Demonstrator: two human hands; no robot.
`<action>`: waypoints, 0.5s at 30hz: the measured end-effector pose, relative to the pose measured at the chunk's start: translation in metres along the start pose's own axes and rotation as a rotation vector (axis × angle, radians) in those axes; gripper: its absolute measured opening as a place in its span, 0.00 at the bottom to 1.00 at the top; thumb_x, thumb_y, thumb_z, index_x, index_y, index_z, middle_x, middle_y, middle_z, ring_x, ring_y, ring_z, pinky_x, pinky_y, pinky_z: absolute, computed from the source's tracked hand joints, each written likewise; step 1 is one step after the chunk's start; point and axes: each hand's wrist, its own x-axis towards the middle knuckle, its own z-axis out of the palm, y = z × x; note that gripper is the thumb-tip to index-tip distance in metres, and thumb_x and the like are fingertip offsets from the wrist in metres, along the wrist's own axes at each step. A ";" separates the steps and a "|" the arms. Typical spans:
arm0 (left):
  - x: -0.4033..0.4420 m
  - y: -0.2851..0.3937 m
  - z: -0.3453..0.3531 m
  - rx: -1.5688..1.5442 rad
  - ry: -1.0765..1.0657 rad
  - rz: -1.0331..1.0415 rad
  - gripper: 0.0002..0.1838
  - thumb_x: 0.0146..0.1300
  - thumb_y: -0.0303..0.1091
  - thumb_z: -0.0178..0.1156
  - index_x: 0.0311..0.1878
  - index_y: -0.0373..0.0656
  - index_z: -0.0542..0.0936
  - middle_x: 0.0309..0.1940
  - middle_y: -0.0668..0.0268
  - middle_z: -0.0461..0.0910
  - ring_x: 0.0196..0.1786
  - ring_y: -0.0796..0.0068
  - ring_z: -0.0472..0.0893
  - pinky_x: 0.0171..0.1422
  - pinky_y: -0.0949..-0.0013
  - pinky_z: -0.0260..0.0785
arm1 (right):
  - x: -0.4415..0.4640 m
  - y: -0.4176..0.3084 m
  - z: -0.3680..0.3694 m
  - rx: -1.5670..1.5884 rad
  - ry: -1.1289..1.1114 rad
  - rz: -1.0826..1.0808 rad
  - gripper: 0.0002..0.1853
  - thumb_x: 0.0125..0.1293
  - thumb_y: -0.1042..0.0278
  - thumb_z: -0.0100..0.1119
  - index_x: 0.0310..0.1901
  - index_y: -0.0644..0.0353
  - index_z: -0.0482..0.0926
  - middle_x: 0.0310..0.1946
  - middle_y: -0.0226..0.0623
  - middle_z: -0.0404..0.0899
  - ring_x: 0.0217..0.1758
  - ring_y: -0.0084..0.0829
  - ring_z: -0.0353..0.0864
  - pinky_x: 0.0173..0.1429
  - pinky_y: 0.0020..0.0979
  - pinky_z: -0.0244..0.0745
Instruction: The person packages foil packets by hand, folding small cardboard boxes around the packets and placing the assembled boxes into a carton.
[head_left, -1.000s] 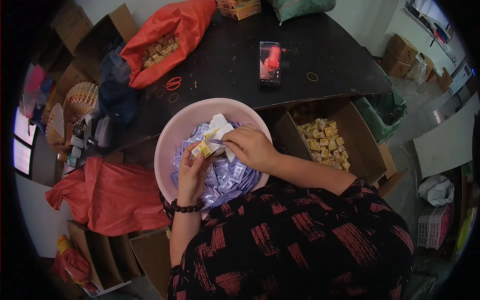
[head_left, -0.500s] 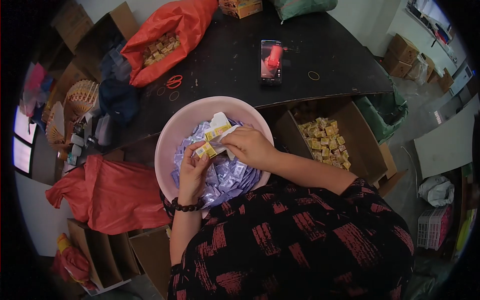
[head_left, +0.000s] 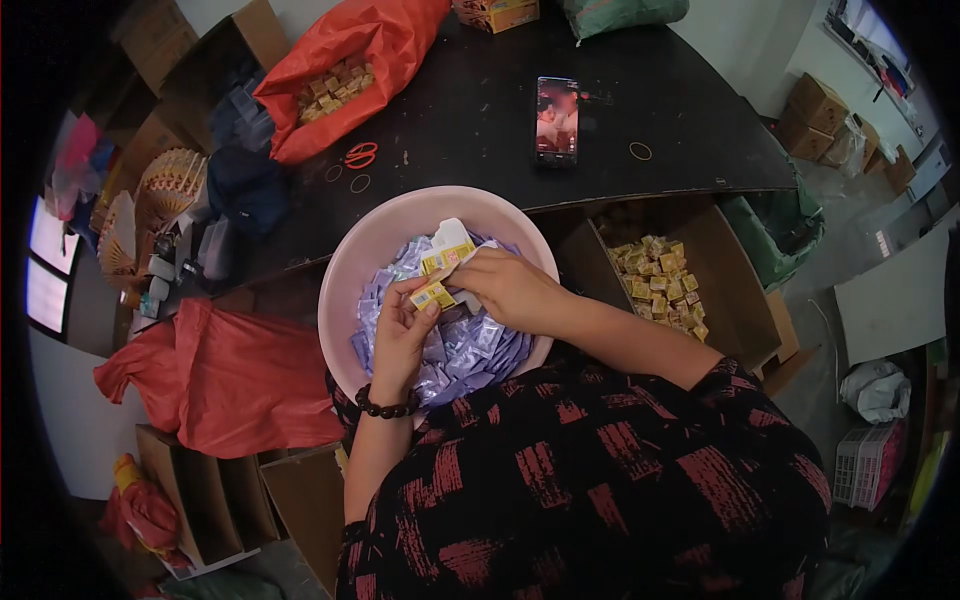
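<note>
Mid-frame, above a pink basin (head_left: 430,208) of purple packets (head_left: 465,365), left fingers (head_left: 428,315) grip a yellow box (head_left: 434,297); right fingers (head_left: 478,281), grip unclear.

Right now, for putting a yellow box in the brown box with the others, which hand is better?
Probably the right hand: it is nearer the brown box. The left hand is farther away, holding a small yellow box over the pink tub.
</note>
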 end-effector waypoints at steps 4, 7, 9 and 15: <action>0.000 0.006 0.007 -0.129 0.080 -0.023 0.15 0.69 0.26 0.54 0.57 0.40 0.67 0.51 0.57 0.76 0.55 0.71 0.76 0.62 0.68 0.71 | -0.002 -0.008 -0.001 0.030 0.219 0.008 0.14 0.55 0.81 0.56 0.44 0.62 0.79 0.42 0.41 0.76 0.49 0.43 0.76 0.55 0.37 0.70; -0.001 0.011 0.015 -0.283 0.037 -0.106 0.14 0.72 0.33 0.50 0.57 0.41 0.66 0.52 0.56 0.75 0.58 0.66 0.76 0.62 0.64 0.73 | -0.004 -0.005 0.001 0.076 0.236 -0.007 0.13 0.54 0.82 0.56 0.43 0.62 0.80 0.44 0.41 0.74 0.47 0.43 0.76 0.53 0.35 0.71; -0.003 0.014 0.011 -0.457 -0.152 -0.324 0.18 0.74 0.40 0.45 0.61 0.42 0.63 0.55 0.54 0.73 0.60 0.61 0.75 0.62 0.60 0.74 | -0.004 -0.008 0.004 0.125 0.270 -0.042 0.12 0.54 0.82 0.58 0.41 0.62 0.80 0.42 0.39 0.76 0.46 0.40 0.77 0.51 0.35 0.72; -0.006 0.017 0.017 -0.428 -0.109 -0.325 0.25 0.75 0.45 0.42 0.67 0.40 0.59 0.61 0.52 0.68 0.60 0.58 0.75 0.62 0.54 0.73 | -0.001 -0.017 0.008 0.162 0.213 -0.187 0.10 0.53 0.74 0.65 0.39 0.60 0.80 0.38 0.36 0.78 0.48 0.38 0.77 0.56 0.39 0.67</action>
